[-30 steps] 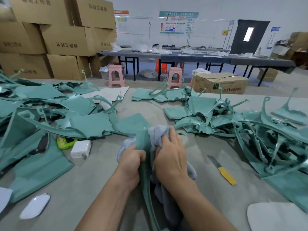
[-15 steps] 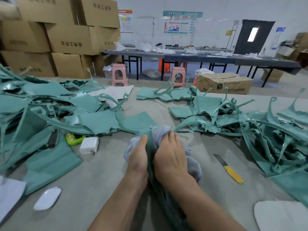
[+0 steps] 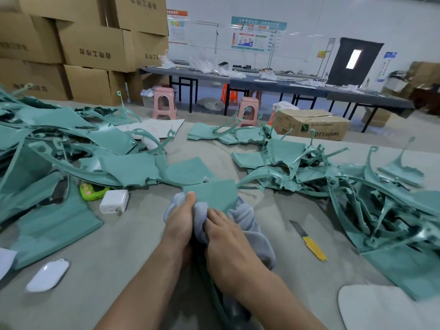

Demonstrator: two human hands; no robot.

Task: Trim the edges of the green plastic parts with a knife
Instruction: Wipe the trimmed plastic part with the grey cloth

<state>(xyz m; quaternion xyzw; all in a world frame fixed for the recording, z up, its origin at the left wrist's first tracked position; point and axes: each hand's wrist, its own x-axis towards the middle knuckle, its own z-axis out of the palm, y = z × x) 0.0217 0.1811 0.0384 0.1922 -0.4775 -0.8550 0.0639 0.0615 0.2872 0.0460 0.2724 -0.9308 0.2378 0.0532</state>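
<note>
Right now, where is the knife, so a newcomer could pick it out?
Start at the right hand on the grey cloth. Just right of it, on bare table before the right-hand green pile, lies the knife, untouched. It alone shows a yellow handle and steel blade.

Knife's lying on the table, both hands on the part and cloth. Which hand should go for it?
Right, probably. The knife lies just outside the right hand. The left hand is across from it and pinches the green part, so it can keep its grip.
</note>
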